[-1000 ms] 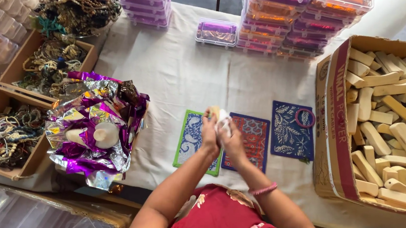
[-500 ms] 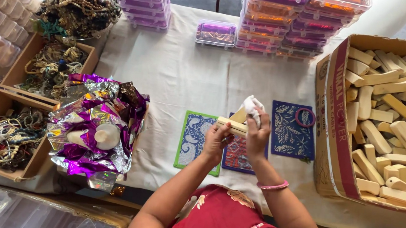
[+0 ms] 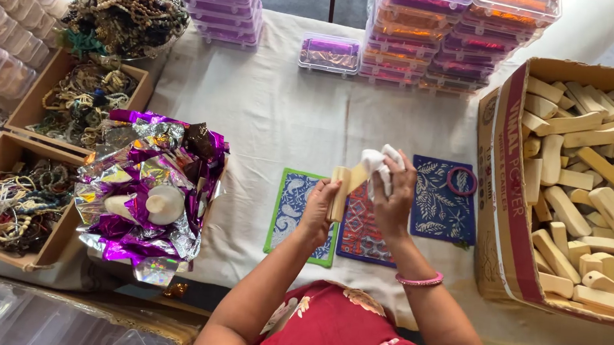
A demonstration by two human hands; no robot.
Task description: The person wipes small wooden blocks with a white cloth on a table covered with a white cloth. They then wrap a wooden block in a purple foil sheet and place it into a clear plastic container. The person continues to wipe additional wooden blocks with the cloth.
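Head view: one wooden block [image 3: 339,192] gripped upright in left hand [image 3: 316,209], long axis vertical, above three patterned mats [image 3: 442,200]. One white cloth [image 3: 377,164] clutched in right hand [image 3: 392,203], pressed against block's top.

Brown cardboard box [image 3: 507,214], red-striped, right; clear purple-orange cases [image 3: 456,29] stacked behind.
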